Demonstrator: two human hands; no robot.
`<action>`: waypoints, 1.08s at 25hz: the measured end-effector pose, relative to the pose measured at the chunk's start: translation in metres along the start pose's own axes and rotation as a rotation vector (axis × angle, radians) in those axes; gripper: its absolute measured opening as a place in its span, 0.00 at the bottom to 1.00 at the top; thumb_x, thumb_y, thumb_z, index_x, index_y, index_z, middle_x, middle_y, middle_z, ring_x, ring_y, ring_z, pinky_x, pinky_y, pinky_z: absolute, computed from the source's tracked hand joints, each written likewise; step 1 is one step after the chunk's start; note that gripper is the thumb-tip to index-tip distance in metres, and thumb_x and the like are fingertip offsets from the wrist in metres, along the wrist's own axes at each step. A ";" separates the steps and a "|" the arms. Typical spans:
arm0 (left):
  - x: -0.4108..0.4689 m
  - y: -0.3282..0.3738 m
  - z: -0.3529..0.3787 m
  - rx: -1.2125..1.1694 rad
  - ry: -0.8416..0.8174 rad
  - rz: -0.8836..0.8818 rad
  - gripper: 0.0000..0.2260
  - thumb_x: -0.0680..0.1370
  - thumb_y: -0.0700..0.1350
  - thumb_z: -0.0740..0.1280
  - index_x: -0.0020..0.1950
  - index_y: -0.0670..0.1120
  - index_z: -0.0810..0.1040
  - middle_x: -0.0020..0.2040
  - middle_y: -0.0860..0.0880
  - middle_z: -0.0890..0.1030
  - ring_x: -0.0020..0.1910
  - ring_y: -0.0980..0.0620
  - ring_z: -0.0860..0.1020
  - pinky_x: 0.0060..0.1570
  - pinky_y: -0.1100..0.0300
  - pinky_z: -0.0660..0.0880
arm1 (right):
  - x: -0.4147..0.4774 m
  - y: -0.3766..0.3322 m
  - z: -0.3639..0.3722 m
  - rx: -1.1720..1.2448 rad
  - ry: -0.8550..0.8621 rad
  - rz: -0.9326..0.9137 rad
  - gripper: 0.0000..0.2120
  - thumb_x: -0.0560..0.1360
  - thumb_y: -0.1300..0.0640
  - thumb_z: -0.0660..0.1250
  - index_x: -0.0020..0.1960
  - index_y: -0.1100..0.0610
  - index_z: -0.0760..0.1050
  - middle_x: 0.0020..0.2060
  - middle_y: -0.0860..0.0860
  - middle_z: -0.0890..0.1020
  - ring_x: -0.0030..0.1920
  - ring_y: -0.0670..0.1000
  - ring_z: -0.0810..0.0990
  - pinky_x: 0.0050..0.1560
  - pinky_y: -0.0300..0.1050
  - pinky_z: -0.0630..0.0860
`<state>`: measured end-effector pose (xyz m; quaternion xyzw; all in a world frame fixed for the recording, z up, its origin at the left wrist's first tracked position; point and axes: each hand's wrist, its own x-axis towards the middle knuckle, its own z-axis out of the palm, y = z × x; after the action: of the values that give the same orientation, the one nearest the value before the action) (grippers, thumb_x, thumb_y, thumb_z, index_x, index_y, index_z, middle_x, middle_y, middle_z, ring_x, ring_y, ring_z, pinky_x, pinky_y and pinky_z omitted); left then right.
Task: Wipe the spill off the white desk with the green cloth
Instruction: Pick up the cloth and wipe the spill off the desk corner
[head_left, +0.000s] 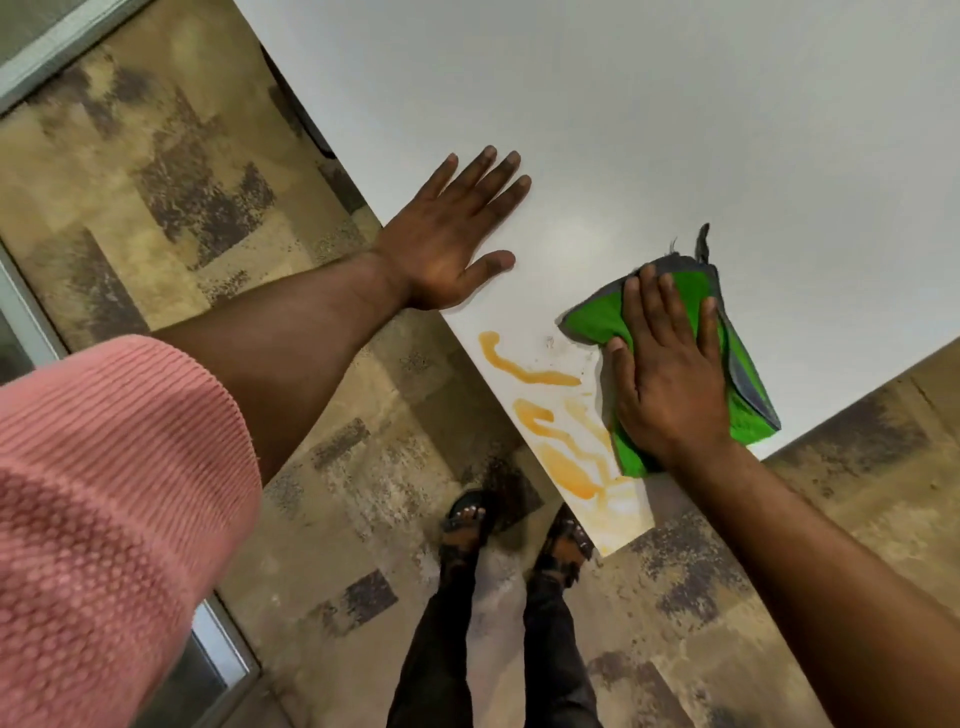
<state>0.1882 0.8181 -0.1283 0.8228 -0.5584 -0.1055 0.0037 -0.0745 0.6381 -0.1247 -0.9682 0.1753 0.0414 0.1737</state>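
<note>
The white desk (675, 130) fills the upper right of the view. An orange spill (550, 415) streaks its near corner in wavy lines, partly smeared pale on the cloth side. Just right of the spill lies the green cloth (597, 319) with a grey edge. My right hand (670, 374) lies flat on the cloth, fingers spread, pressing it onto the desk. Further left, my left hand (457, 234) rests palm down on the desk's edge, fingers apart, holding nothing.
The desk's corner (605, 551) points at my feet in dark sandals (467, 519) on a mottled brown carpet (156, 182). A pink knitted sleeve (104, 519) fills the lower left. A grey frame (31, 312) runs along the left.
</note>
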 end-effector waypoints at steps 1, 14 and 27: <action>0.000 -0.002 -0.001 -0.009 0.003 0.003 0.33 0.84 0.64 0.47 0.84 0.48 0.46 0.84 0.45 0.47 0.83 0.45 0.45 0.80 0.42 0.47 | 0.006 -0.016 0.003 0.007 -0.011 -0.006 0.29 0.86 0.47 0.48 0.85 0.55 0.50 0.84 0.51 0.52 0.84 0.51 0.47 0.82 0.62 0.42; 0.002 -0.006 0.004 -0.014 0.052 0.018 0.33 0.83 0.64 0.49 0.84 0.47 0.49 0.84 0.45 0.50 0.83 0.44 0.47 0.80 0.42 0.49 | -0.010 -0.058 0.015 -0.073 -0.099 -0.021 0.30 0.86 0.46 0.47 0.85 0.54 0.48 0.84 0.51 0.50 0.84 0.51 0.46 0.82 0.62 0.41; 0.002 -0.007 0.003 0.000 0.035 0.002 0.33 0.83 0.64 0.49 0.84 0.48 0.48 0.84 0.46 0.49 0.83 0.45 0.46 0.80 0.42 0.48 | -0.050 -0.083 0.033 -0.144 -0.185 -0.167 0.31 0.86 0.43 0.49 0.85 0.52 0.47 0.84 0.49 0.48 0.84 0.52 0.46 0.80 0.68 0.46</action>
<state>0.1945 0.8190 -0.1322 0.8239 -0.5591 -0.0913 0.0136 -0.0926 0.7387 -0.1222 -0.9814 0.0739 0.1282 0.1221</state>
